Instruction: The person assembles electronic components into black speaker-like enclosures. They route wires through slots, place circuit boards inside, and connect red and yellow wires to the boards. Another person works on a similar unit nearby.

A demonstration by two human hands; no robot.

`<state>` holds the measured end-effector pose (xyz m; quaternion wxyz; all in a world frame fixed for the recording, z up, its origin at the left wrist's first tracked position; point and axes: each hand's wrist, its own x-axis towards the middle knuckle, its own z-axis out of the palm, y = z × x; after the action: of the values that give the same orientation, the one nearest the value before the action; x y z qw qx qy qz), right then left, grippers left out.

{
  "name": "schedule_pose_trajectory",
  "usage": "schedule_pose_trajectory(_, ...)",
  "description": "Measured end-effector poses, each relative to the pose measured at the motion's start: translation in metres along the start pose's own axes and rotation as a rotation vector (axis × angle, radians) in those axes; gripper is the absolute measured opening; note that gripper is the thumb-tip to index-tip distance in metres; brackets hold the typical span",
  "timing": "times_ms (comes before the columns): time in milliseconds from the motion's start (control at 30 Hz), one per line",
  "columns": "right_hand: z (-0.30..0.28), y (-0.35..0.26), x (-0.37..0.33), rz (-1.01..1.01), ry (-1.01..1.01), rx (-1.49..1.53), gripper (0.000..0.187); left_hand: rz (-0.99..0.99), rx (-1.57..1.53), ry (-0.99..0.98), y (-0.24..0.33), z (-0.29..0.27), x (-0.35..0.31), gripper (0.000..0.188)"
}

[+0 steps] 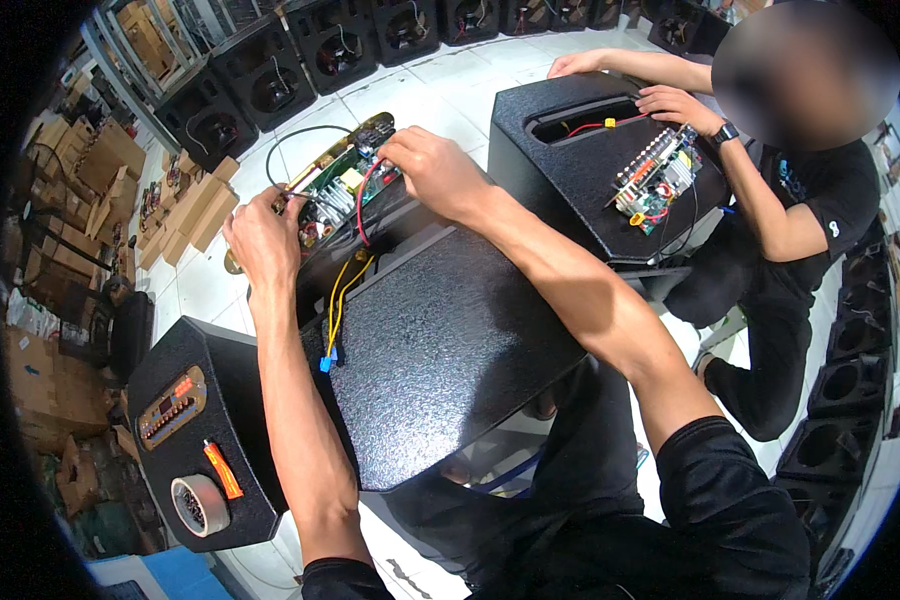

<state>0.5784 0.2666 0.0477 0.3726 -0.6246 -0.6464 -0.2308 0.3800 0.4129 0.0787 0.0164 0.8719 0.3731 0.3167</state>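
An amplifier circuit board on a gold-coloured panel stands at the far edge of the black speaker cabinet in front of me. At its left end, my left hand has its fingers closed on the module's edge. My right hand is at the other end, thumb and finger pinched where a red wire comes up. A yellow wire pair hangs out of the cabinet's slot, and its blue connector rests on the cabinet top. My fingers partly hide both ends of the module.
On another cabinet at left lie an orange tool and a roll of tape holding small screws. At right a co-worker's hands rest on a cabinet bearing another circuit board. Cardboard pieces cover the left floor.
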Motion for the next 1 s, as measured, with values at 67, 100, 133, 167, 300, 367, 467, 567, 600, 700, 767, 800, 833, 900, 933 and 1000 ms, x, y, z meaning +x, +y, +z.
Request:
schedule_pose_trajectory(67,-0.001,0.002,-0.001,0.001,0.009,-0.031,0.027,-0.020,-0.036,-0.017,0.004,0.001,0.000,0.031)
schedule_pose_trajectory(100,0.000,0.002,-0.002,0.006,0.009,-0.032,0.027,-0.031,-0.045,-0.028,0.004,-0.003,0.000,0.031)
schedule_pose_trajectory(133,-0.001,0.003,-0.003,0.011,0.008,-0.033,0.027,-0.054,-0.052,-0.061,0.010,-0.008,0.000,0.031)
schedule_pose_trajectory(167,-0.001,0.004,-0.005,0.015,0.007,-0.033,0.027,-0.042,-0.046,-0.049,0.012,-0.006,-0.002,0.030)
schedule_pose_trajectory(300,0.002,0.004,-0.003,-0.013,0.048,0.004,0.026,-0.003,-0.027,-0.008,0.005,-0.004,0.000,0.028)
schedule_pose_trajectory(367,0.003,0.005,-0.002,-0.019,0.069,-0.004,0.025,-0.035,-0.023,-0.032,0.005,-0.006,-0.001,0.027)
schedule_pose_trajectory(467,0.003,0.010,0.000,0.023,0.081,0.045,0.020,0.006,-0.017,0.007,-0.002,0.002,0.002,0.027)
schedule_pose_trajectory(567,-0.002,0.013,0.000,0.066,0.016,0.070,0.022,0.001,0.020,-0.028,0.002,0.002,0.002,0.026)
schedule_pose_trajectory(600,-0.004,0.010,0.001,0.044,-0.019,0.088,0.027,0.048,0.038,0.025,-0.002,0.003,0.002,0.028)
schedule_pose_trajectory(700,-0.001,0.008,0.004,0.018,-0.040,0.078,0.033,0.105,0.046,0.083,-0.002,0.001,0.001,0.029)
schedule_pose_trajectory(767,0.002,0.010,0.003,0.009,-0.053,0.070,0.028,-0.007,-0.041,-0.039,0.005,-0.004,0.001,0.023)
schedule_pose_trajectory(800,0.003,0.011,0.003,0.003,-0.062,0.063,0.027,-0.001,-0.048,-0.027,0.004,-0.003,0.001,0.023)
schedule_pose_trajectory(833,0.004,0.011,0.003,0.003,-0.064,0.057,0.027,0.005,-0.056,-0.015,0.002,-0.002,0.000,0.022)
schedule_pose_trajectory(900,0.006,0.011,0.003,0.002,-0.074,0.042,0.028,0.006,-0.059,-0.008,0.002,-0.001,0.000,0.022)
schedule_pose_trajectory(933,0.006,0.011,0.003,-0.007,-0.080,0.041,0.029,0.000,-0.055,-0.014,0.002,-0.002,0.000,0.022)
schedule_pose_trajectory(1000,0.004,0.011,0.003,-0.026,-0.094,0.039,0.030,0.005,-0.051,-0.012,0.002,-0.001,0.000,0.022)
